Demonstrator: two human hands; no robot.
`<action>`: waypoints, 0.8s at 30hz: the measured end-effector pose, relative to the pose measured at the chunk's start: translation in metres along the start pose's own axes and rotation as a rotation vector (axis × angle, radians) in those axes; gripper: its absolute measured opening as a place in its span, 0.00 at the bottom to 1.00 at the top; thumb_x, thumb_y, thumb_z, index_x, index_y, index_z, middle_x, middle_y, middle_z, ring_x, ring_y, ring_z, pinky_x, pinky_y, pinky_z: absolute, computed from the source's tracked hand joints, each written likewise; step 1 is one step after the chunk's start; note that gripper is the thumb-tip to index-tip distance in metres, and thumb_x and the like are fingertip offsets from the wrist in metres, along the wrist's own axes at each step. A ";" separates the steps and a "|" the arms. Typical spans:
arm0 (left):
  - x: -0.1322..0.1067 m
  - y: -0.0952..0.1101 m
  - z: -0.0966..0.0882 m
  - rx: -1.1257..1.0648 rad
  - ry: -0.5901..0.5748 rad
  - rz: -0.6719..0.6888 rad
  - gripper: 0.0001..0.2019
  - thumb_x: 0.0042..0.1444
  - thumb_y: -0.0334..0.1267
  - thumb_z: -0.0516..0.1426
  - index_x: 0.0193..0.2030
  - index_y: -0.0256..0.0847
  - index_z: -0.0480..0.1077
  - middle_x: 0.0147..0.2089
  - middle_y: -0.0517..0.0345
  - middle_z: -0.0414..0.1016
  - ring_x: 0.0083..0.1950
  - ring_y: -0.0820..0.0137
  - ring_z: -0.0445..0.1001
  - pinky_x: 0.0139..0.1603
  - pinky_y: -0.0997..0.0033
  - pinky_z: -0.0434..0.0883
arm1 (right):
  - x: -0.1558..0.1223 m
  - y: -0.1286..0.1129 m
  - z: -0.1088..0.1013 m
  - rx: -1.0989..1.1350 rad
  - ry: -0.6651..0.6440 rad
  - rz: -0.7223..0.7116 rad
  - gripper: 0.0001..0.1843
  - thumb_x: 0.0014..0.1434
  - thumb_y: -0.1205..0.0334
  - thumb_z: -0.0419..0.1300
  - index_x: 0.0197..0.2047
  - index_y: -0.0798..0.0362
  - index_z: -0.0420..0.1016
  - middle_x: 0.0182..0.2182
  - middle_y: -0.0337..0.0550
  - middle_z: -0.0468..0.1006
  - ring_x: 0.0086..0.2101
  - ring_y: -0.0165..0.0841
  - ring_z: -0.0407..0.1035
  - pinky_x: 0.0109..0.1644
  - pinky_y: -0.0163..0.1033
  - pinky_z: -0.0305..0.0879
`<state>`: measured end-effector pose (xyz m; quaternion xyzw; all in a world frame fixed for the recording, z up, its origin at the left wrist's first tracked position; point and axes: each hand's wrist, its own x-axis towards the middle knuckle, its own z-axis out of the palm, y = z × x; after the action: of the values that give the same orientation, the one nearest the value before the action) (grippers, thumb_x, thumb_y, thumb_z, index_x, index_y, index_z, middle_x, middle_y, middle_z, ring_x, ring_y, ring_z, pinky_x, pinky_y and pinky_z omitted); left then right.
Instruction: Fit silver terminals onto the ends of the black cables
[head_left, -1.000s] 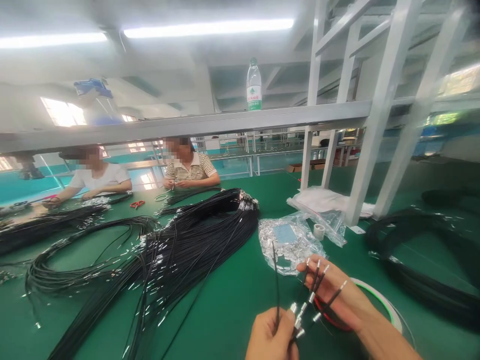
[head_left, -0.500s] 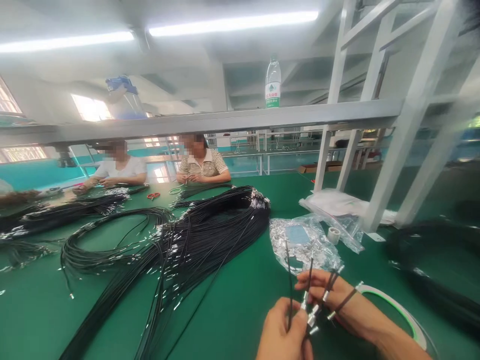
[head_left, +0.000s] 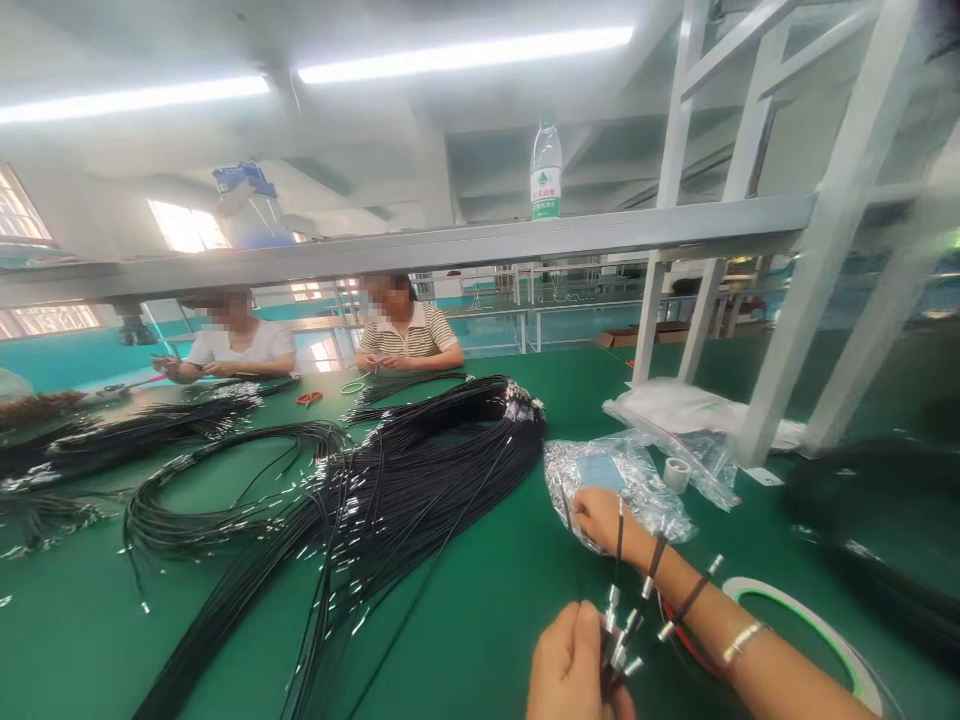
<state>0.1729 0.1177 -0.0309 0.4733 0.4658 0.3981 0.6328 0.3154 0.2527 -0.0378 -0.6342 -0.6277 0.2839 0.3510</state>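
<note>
My left hand [head_left: 574, 668] grips a bunch of black cables [head_left: 626, 620] with metal ends; my right hand [head_left: 600, 515] reaches into the plastic bag [head_left: 637, 480], fingers hidden.

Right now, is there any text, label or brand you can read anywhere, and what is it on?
No text reads clearly.
Water bottle on the upper shelf rail: green and white label, print too small and blurred.
Plastic bag by the right hand: blue label inside, print unreadable.

Glossy black cables [head_left: 420, 470], shiny metal tips; matt green tabletop [head_left: 487, 600]
</note>
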 end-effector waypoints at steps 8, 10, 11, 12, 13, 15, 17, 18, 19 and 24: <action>0.000 -0.003 -0.011 0.055 -0.076 0.029 0.30 0.45 0.72 0.52 0.23 0.42 0.60 0.16 0.67 0.55 0.17 0.77 0.57 0.19 0.76 0.54 | -0.028 -0.010 -0.026 0.495 0.044 0.058 0.16 0.54 0.51 0.63 0.26 0.55 0.69 0.25 0.40 0.73 0.26 0.32 0.68 0.33 0.40 0.67; -0.002 -0.002 -0.014 0.133 -0.129 0.042 0.28 0.49 0.68 0.52 0.22 0.41 0.62 0.17 0.66 0.57 0.20 0.76 0.56 0.23 0.76 0.55 | -0.047 -0.013 -0.041 0.683 0.063 0.049 0.17 0.50 0.49 0.66 0.30 0.55 0.72 0.29 0.45 0.76 0.28 0.32 0.69 0.33 0.39 0.68; -0.002 -0.003 -0.014 0.172 -0.153 0.050 0.28 0.50 0.67 0.52 0.22 0.40 0.63 0.17 0.65 0.57 0.21 0.75 0.55 0.24 0.75 0.55 | -0.056 -0.014 -0.048 0.765 0.070 0.047 0.18 0.48 0.49 0.68 0.33 0.55 0.73 0.31 0.46 0.76 0.28 0.32 0.68 0.33 0.38 0.68; -0.003 -0.003 -0.014 0.208 -0.174 0.063 0.28 0.51 0.66 0.52 0.21 0.40 0.64 0.17 0.64 0.56 0.22 0.75 0.55 0.25 0.75 0.54 | -0.065 -0.015 -0.053 0.836 0.076 0.048 0.19 0.46 0.50 0.70 0.34 0.55 0.73 0.31 0.46 0.76 0.28 0.30 0.67 0.33 0.37 0.68; -0.003 -0.004 -0.013 0.242 -0.199 0.079 0.28 0.51 0.66 0.52 0.20 0.40 0.64 0.17 0.64 0.56 0.22 0.75 0.54 0.25 0.75 0.54 | -0.073 -0.015 -0.058 0.898 0.084 0.053 0.20 0.44 0.51 0.71 0.35 0.55 0.74 0.31 0.45 0.76 0.27 0.29 0.66 0.32 0.36 0.67; -0.003 -0.006 -0.011 0.285 -0.237 0.099 0.29 0.51 0.67 0.51 0.20 0.40 0.65 0.18 0.64 0.55 0.22 0.75 0.52 0.25 0.74 0.52 | -0.085 -0.015 -0.063 0.997 0.104 0.065 0.21 0.43 0.52 0.73 0.35 0.55 0.75 0.29 0.43 0.76 0.25 0.27 0.65 0.30 0.33 0.66; -0.003 -0.007 -0.010 0.293 -0.251 0.078 0.30 0.50 0.68 0.50 0.22 0.39 0.66 0.18 0.64 0.55 0.22 0.75 0.51 0.25 0.74 0.51 | -0.093 -0.015 -0.063 1.071 0.120 0.070 0.19 0.42 0.53 0.74 0.32 0.55 0.74 0.29 0.43 0.75 0.26 0.26 0.64 0.30 0.32 0.66; -0.004 -0.006 -0.010 0.287 -0.251 0.057 0.30 0.49 0.69 0.50 0.23 0.40 0.66 0.19 0.64 0.55 0.22 0.75 0.52 0.25 0.74 0.51 | -0.095 -0.015 -0.062 1.098 0.123 0.070 0.18 0.43 0.54 0.74 0.30 0.55 0.74 0.29 0.43 0.75 0.26 0.26 0.65 0.30 0.32 0.67; -0.004 -0.006 -0.009 0.279 -0.253 0.039 0.31 0.49 0.70 0.49 0.24 0.40 0.66 0.19 0.64 0.55 0.22 0.75 0.52 0.25 0.74 0.51 | -0.096 -0.014 -0.061 1.119 0.125 0.071 0.17 0.43 0.55 0.74 0.28 0.56 0.73 0.29 0.44 0.75 0.26 0.26 0.65 0.30 0.32 0.67; -0.004 -0.004 -0.009 0.316 -0.315 0.086 0.31 0.49 0.71 0.48 0.22 0.40 0.63 0.19 0.66 0.52 0.22 0.75 0.48 0.26 0.72 0.48 | -0.097 -0.016 -0.059 1.173 0.153 0.097 0.19 0.41 0.57 0.75 0.35 0.56 0.77 0.26 0.43 0.75 0.24 0.27 0.64 0.26 0.31 0.65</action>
<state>0.1630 0.1150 -0.0354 0.6422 0.3972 0.2681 0.5982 0.3481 0.1504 0.0023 -0.3810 -0.3089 0.5526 0.6739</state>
